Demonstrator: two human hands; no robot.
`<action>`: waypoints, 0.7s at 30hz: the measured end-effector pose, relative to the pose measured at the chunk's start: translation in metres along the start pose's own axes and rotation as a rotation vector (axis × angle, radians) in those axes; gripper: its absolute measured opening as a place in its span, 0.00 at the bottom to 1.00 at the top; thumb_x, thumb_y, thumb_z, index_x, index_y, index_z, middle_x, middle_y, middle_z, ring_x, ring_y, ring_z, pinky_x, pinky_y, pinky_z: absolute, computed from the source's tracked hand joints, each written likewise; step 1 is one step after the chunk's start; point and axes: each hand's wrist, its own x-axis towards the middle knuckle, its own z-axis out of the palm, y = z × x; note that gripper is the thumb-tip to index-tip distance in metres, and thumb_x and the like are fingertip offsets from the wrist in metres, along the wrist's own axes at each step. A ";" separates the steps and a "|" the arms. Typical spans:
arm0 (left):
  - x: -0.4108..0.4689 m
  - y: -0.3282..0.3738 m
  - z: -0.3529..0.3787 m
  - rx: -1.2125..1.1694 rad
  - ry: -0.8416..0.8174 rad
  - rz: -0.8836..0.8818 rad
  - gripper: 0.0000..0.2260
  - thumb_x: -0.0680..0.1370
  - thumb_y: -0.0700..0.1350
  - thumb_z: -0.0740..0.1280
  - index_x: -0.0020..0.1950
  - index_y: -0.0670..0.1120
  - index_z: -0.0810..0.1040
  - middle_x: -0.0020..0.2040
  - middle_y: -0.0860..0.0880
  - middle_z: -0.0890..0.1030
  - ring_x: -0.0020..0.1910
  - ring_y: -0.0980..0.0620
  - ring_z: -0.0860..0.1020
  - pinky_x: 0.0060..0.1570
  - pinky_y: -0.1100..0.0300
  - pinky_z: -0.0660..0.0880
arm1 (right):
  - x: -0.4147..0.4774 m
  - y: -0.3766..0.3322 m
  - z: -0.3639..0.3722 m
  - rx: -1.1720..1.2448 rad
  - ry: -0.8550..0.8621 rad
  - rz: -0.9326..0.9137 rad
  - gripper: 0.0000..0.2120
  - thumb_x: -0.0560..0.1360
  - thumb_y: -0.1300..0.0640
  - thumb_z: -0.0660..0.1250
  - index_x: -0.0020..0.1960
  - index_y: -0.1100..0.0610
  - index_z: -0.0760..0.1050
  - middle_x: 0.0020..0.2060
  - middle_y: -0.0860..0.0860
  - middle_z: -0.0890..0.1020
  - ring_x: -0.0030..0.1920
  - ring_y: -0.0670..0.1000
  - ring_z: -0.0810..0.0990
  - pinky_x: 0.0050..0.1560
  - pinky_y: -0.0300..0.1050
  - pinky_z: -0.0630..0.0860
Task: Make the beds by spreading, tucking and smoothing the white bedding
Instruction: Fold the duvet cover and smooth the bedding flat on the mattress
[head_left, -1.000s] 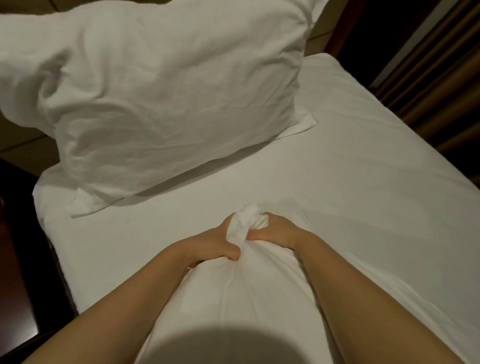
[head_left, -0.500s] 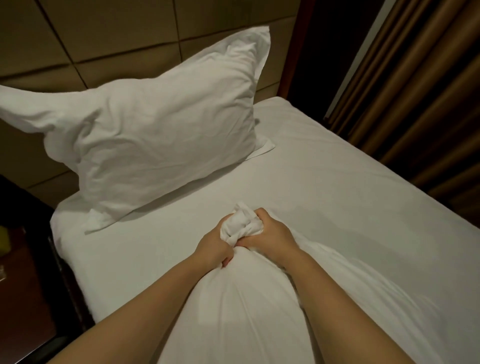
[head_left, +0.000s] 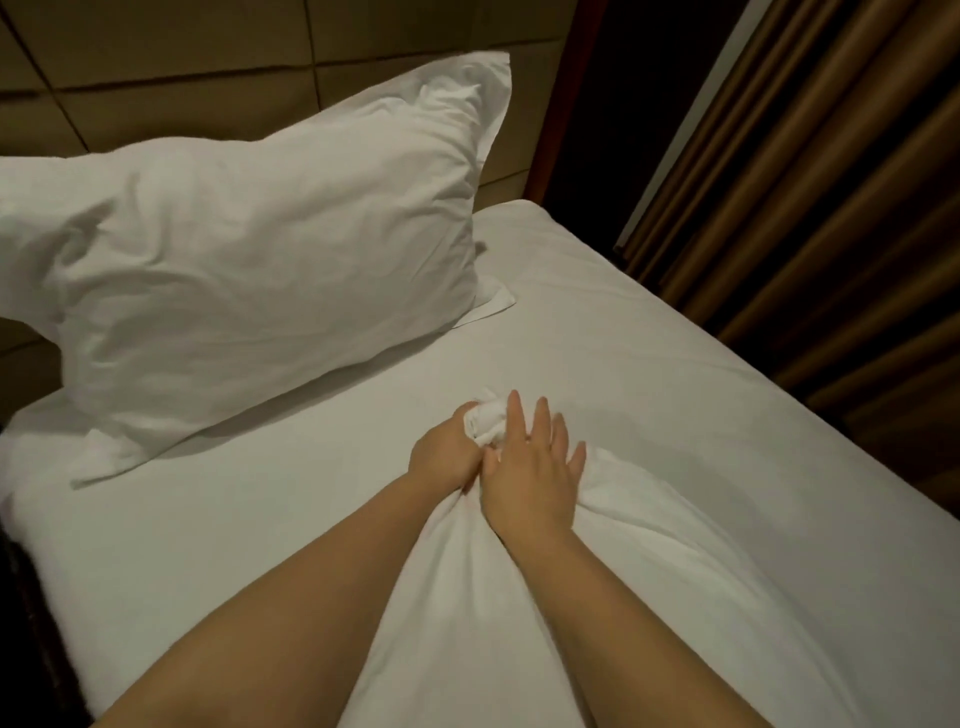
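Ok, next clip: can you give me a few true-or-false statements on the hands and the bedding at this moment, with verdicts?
1. The left hand grips the bunched white fabric. True.
2. The right hand is clenched in a fist. False: its fingers are straight and spread, lying over the fabric.
3. A white pillow stands propped at the head of the bed, in front of the padded headboard. True.
4. The curtains hang to the left of the bed. False: the brown curtains hang on the right.
5. A dark blanket covers the mattress. False: a white sheet covers it.
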 end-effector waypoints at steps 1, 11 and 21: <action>0.016 -0.006 0.007 0.019 -0.023 -0.018 0.22 0.76 0.60 0.53 0.67 0.54 0.69 0.57 0.55 0.76 0.55 0.54 0.75 0.54 0.60 0.68 | 0.013 0.004 0.011 -0.010 -0.010 0.002 0.31 0.82 0.43 0.49 0.77 0.46 0.35 0.78 0.51 0.44 0.77 0.55 0.42 0.74 0.57 0.40; 0.141 -0.104 0.049 -0.020 -0.267 -0.454 0.15 0.63 0.23 0.61 0.33 0.44 0.69 0.33 0.49 0.73 0.37 0.50 0.73 0.28 0.63 0.65 | 0.119 0.023 0.143 -0.023 -0.143 -0.034 0.26 0.81 0.41 0.44 0.77 0.42 0.41 0.78 0.45 0.51 0.77 0.50 0.45 0.75 0.52 0.39; 0.173 -0.141 0.062 0.063 -0.330 -0.492 0.17 0.63 0.23 0.62 0.27 0.43 0.63 0.28 0.50 0.70 0.30 0.54 0.69 0.23 0.71 0.64 | 0.136 0.013 0.194 0.027 -0.065 0.009 0.23 0.81 0.43 0.46 0.73 0.45 0.65 0.68 0.47 0.73 0.72 0.52 0.66 0.71 0.52 0.48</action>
